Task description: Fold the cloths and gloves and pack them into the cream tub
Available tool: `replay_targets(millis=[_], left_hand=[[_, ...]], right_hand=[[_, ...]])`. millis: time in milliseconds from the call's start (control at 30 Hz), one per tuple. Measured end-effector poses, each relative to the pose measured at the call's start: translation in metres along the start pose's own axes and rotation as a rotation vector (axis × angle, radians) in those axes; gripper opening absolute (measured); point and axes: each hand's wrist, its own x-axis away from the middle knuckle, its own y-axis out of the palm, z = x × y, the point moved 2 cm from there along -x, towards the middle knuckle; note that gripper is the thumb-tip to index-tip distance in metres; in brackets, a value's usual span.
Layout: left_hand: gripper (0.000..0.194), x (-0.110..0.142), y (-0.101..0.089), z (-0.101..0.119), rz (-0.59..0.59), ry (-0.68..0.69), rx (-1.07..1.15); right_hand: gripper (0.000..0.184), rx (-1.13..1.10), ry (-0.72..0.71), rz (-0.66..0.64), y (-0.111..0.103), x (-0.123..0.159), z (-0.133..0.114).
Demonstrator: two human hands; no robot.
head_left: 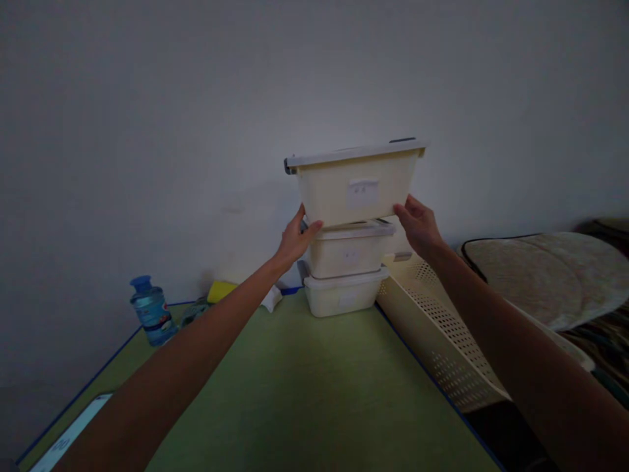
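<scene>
The cream lidded box [324, 190] is just above the centre of the frame, tilted with its right end higher. The left hand [295, 241] grasps its lower left corner, the right hand [420, 226] its lower right, probably to share the weight evenly. Below, a middle box [327, 260] sits on a bottom box [322, 303], whose tabletop [295, 393] footing likely steadies the stack; whether the held box touches it, I cannot tell.
</scene>
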Motion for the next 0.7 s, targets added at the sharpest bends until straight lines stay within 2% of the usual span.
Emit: replay_targets(millis=[200,367,500,700], left_hand=[[0.058,0.026,-0.009,0.018,0.068,0.087,0.01],[0.056,0.061,-0.021,0.032,0.063,0.112,-0.022],[0.055,0.097,-0.027,0.035,0.038,0.061,-0.077],[0.052,0.161,-0.032,0.027,0.006,-0.078,-0.15]], right_hand=[[0.043,0.0,0.004,0.026,0.007,0.026,-0.028],[0.035,-0.005,0.053,0.063,0.013,0.063,-0.051],[0.033,0.036,0.138,0.07,0.016,0.102,-0.067],[0.033,0.071,0.308,0.064,0.02,0.166,-0.087]])
